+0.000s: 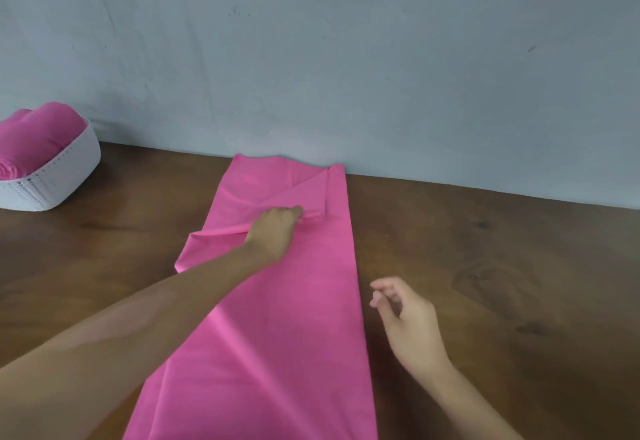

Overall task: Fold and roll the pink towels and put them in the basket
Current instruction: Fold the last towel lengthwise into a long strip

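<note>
A long pink towel [294, 318] lies folded lengthwise down the middle of the wooden table, reaching from the wall to the near edge. Its far end is folded into a loose flap. My left hand [273, 232] reaches across the towel and pinches a fold of that flap. My right hand [405, 318] hovers just right of the towel's right edge, fingers loosely curled, holding nothing. A white basket [69, 169] stands at the far left against the wall, with rolled pink towels [38, 135] inside it.
The brown wooden table [502, 266] stretches right of the towel and between the towel and the basket. A grey-blue wall [346, 59] runs along the table's far edge.
</note>
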A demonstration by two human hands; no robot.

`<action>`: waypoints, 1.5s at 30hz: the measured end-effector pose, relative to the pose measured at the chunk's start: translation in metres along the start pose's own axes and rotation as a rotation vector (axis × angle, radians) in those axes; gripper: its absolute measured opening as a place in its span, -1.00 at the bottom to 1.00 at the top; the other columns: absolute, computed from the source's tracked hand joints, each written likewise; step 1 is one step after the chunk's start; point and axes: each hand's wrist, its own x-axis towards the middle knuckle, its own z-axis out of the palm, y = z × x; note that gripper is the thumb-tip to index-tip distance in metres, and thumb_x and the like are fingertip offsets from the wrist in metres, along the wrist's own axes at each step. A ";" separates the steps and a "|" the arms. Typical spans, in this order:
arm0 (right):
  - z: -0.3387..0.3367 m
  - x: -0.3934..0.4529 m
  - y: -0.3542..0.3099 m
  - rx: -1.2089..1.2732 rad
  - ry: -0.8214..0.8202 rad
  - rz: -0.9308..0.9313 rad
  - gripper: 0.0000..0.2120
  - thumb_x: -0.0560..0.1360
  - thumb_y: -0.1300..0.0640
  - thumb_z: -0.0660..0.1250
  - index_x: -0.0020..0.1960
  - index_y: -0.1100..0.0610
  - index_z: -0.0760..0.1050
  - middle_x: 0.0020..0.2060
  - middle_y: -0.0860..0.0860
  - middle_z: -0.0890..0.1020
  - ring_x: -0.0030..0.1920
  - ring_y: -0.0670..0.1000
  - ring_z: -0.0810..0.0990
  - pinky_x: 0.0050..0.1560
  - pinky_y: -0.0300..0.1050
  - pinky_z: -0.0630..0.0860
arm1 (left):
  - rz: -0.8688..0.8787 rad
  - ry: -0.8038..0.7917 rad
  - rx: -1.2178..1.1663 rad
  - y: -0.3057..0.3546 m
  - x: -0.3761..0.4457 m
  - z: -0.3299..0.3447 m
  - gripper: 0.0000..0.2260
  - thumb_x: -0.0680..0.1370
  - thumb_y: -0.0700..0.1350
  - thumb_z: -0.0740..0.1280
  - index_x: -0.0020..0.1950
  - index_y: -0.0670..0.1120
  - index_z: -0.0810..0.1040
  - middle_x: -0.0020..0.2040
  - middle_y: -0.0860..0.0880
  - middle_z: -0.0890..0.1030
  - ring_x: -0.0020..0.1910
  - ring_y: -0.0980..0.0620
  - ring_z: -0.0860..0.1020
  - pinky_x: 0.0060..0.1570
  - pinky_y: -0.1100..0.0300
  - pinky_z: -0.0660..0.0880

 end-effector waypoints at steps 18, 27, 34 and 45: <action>0.052 0.222 -0.069 -0.819 -0.278 -0.055 -0.76 0.65 0.06 0.16 0.27 0.03 0.49 0.04 0.04 0.55 0.07 0.13 0.57 -0.07 0.01 0.52 | 0.016 -0.056 -0.904 -0.108 0.027 -0.080 -0.80 0.57 -0.04 0.31 -0.14 -0.15 0.45 -0.27 -0.15 0.46 -0.26 0.02 0.43 -0.23 0.01 0.44; 0.063 0.259 -0.082 -0.842 -0.299 -0.086 -0.68 0.65 -0.13 0.18 0.11 0.11 0.51 -0.08 -0.02 0.45 0.02 0.11 0.55 -0.05 0.01 0.49 | -0.374 0.048 -0.624 -0.183 0.087 -0.043 -0.79 0.57 -0.19 0.30 -0.23 -0.23 0.43 -0.26 -0.15 0.47 -0.25 -0.15 0.42 -0.25 0.02 0.28; 0.075 0.278 -0.079 -0.872 -0.352 -0.103 -0.70 0.66 -0.12 0.15 0.15 0.07 0.50 -0.08 -0.04 0.43 -0.01 0.07 0.53 -0.05 -0.01 0.50 | -0.358 -0.016 -0.421 -0.193 0.118 -0.022 -0.60 0.53 -0.17 0.37 -0.43 -0.06 0.26 -0.40 0.02 0.36 -0.06 -0.22 0.51 -0.07 0.04 0.34; 0.069 0.282 -0.074 -0.938 -0.408 -0.095 -0.72 0.65 -0.11 0.16 0.22 0.04 0.46 0.02 -0.04 0.50 0.07 0.06 0.56 0.04 0.02 0.54 | -0.335 -0.144 -0.475 -0.198 0.140 -0.028 -0.51 0.56 -0.15 0.39 -0.47 -0.08 0.19 -0.47 -0.03 0.25 -0.36 -0.12 0.29 -0.37 0.09 0.22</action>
